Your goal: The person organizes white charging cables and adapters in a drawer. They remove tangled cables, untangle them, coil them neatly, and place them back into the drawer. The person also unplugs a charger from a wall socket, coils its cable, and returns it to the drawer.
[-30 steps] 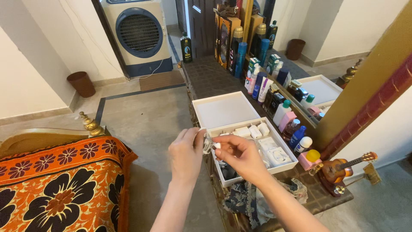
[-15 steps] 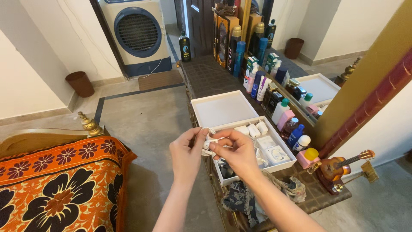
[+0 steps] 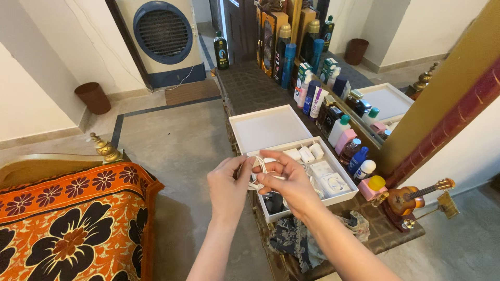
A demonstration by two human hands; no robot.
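A dark dresser top carries a white lid and, just in front of it, an open white box of small white chargers. Over the box's near-left corner, the left hand and right hand each pinch a coiled white cable between them.

box on dresser | lid behind box | bottles right | bed left
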